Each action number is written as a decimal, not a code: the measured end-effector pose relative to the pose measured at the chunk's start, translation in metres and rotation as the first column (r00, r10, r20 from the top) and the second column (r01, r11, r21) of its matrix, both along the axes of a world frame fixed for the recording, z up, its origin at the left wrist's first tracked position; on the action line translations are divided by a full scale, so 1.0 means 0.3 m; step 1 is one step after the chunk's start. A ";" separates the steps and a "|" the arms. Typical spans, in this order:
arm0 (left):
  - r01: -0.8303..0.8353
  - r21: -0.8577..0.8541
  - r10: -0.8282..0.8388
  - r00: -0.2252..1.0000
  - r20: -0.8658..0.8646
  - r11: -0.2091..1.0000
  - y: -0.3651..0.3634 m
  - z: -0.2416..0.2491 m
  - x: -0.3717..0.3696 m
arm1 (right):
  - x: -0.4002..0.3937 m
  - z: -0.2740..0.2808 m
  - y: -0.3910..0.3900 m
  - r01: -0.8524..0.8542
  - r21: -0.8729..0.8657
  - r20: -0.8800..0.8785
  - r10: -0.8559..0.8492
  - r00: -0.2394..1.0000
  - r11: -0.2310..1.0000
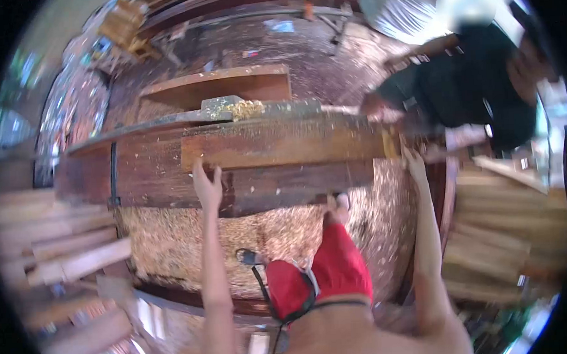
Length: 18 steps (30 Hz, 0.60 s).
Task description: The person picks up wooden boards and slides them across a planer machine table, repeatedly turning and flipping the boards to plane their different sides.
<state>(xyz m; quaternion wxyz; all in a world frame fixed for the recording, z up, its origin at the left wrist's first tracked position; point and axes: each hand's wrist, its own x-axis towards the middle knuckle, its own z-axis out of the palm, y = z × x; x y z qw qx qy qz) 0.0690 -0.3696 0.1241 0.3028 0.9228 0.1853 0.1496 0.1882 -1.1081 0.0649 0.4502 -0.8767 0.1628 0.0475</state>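
Observation:
A long reddish-brown wooden plank (282,144) lies flat across a darker wooden bench (150,164). At the plank's near left corner is my left hand (208,185), thumb and fingers apart, fingertips touching or very close to the edge. My right hand (414,162) is by the plank's right end, beside a yellowish strip (391,142). Its fingers look stretched out, though blur hides whether they press on the wood. Behind the plank, a metal machine part (220,108) carries a small heap of wood shavings (247,109).
A person in dark clothes (463,87) stands at the far right end of the bench, arms toward the plank. Another wooden board (229,84) is behind. Stacked timber (501,231) lies right, more boards (78,262) left. Shavings (179,245) cover the floor.

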 end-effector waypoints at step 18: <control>0.594 -0.121 -0.574 0.802 0.165 0.795 -1.746 0.156 0.464 | 0.333 -0.175 0.048 -0.119 0.542 -0.242 0.291 0.926 0.832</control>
